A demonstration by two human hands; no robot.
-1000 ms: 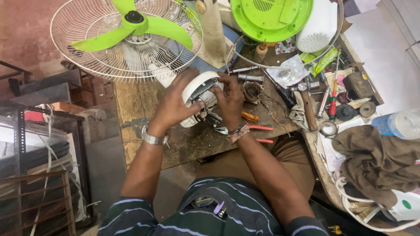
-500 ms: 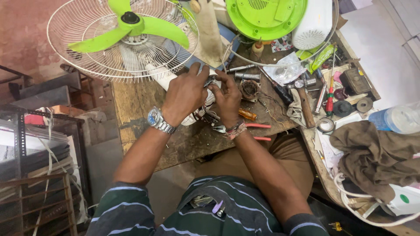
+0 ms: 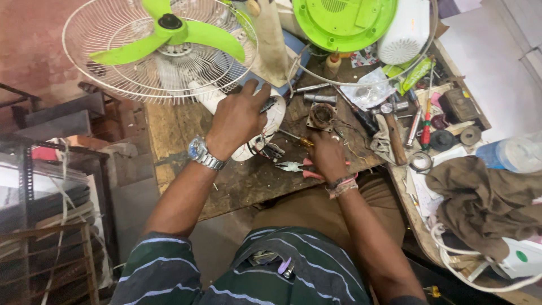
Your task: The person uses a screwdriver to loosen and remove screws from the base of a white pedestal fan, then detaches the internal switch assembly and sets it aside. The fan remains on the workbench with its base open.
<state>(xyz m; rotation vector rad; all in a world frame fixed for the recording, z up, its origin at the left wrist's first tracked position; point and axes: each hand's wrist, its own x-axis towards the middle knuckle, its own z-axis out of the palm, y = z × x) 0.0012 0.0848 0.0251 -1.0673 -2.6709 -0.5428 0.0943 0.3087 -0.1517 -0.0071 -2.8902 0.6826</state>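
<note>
At the centre of the frame the left hand (image 3: 240,116) lies palm-down over a white housing (image 3: 271,127) on the wooden bench (image 3: 169,135), its fingers spread and curled over the housing's top, gripping it; a metal watch (image 3: 204,154) sits on that wrist. Wires (image 3: 265,149) trail from the housing's lower edge. Just right of centre the right hand (image 3: 326,153) rests on the bench, its fingers bunched together and pointing up toward a small rusty motor (image 3: 322,116) that stands just above the fingertips; whether they pinch anything cannot be told. Under that hand lie pliers (image 3: 293,167) with red handles, and a screwdriver (image 3: 296,139) with an orange grip lies between the two hands. In the upper left a fan (image 3: 164,45) with green blades in a white wire cage leans over the bench edge, just above the left hand. At the top centre sits a round green cover (image 3: 344,20), with a white grille part (image 3: 403,34) beside it. To the right lie a hammer (image 3: 392,133), more screwdrivers (image 3: 426,116) and a plastic bag (image 3: 370,90). A brown cloth (image 3: 485,197) is heaped at the right edge, with a clear bottle (image 3: 514,155) above it.
</note>
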